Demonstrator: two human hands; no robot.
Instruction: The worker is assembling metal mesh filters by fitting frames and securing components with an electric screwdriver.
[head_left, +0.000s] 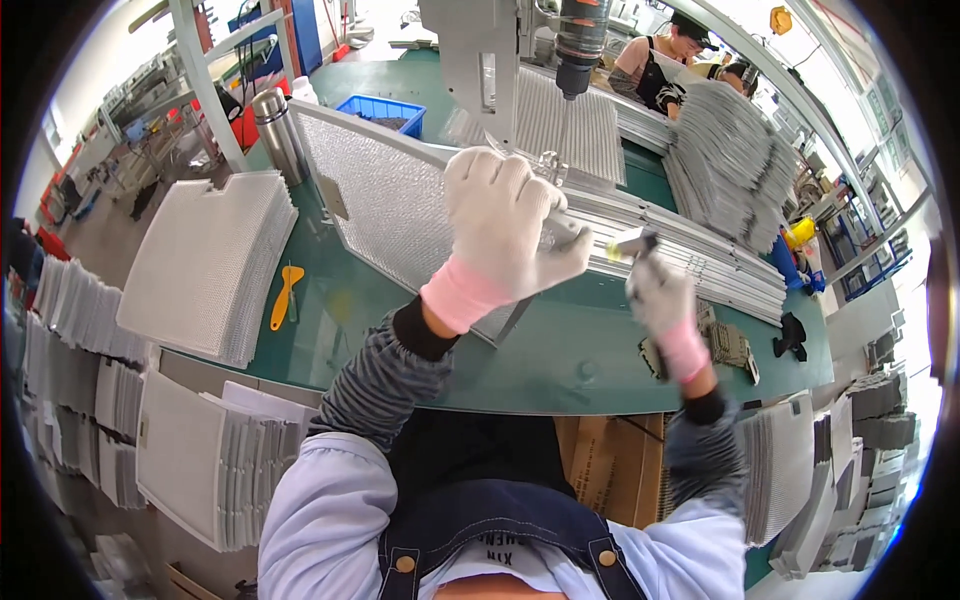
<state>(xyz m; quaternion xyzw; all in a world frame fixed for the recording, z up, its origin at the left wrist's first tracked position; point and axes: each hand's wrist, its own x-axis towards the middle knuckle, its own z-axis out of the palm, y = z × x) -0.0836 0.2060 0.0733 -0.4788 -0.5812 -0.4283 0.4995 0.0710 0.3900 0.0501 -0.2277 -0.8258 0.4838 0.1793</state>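
Mesh panel point(385, 190) slants across the surface point(560, 370), far edging point(395, 133) seemingly fitted, what's left unclear; left grip point(510, 225) curled above its right part, hold untellable; right grip point(662, 290) closed round a blurred hammer-like tool point(632, 243)!

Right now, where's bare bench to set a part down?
Green tabletop looks bare between the yellow scraper and the left sleeve, and along the front edge between that sleeve and the right hand. Crowded: right of that hand, with gray-brown pieces and a black object; behind, metal rails; far left, stacked panels.
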